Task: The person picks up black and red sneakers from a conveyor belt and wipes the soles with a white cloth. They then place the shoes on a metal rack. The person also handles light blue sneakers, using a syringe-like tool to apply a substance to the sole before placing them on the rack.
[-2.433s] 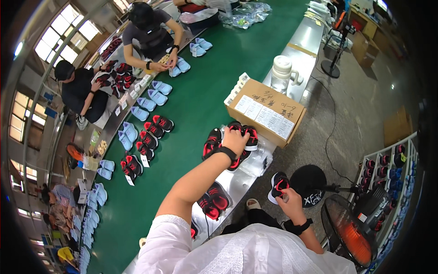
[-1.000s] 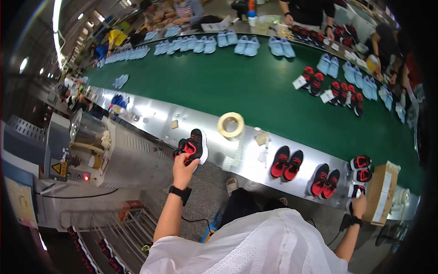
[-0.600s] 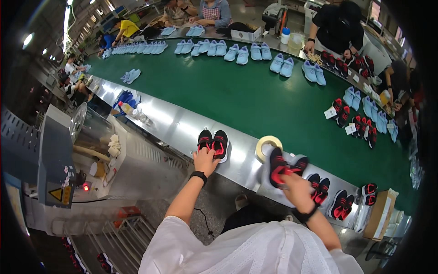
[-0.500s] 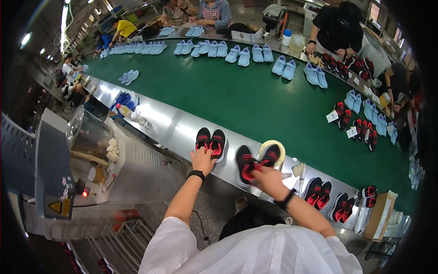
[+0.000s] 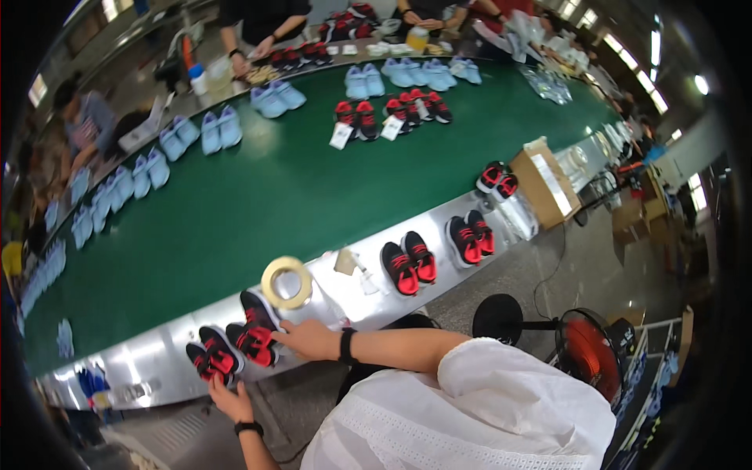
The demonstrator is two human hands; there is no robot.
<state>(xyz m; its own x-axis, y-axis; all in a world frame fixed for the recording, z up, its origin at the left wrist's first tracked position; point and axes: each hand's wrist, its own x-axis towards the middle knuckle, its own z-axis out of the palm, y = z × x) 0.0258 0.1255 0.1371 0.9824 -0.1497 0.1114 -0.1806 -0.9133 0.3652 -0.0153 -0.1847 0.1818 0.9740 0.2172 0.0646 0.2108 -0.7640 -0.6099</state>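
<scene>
Head view: your left hand (image 5: pixel 231 401) and right hand (image 5: pixel 313 339) work at 8 o'clock on the metal strip (image 5: pixel 157 362), where 2 black-and-red shoe pairs stand side by side. Your left fingertips meet the heel end of the left pair (image 5: pixel 222 352); your right fingertips meet the openings of the right pair (image 5: pixel 257 312), with the tape roll (image 5: pixel 267 283) at its 1 o'clock. Whether either set of fingers is clamped cannot be told. The step in hand appears to be lining up pairs; the next move would call for squaring the right pair, then freeing the fingers. Compared with 0.5 s ago, the right pair is closer to the left pair, and the carton (image 5: pixel 540 184) has shifted from 4 o'clock to between 2 and 3 o'clock as the view turned.
</scene>
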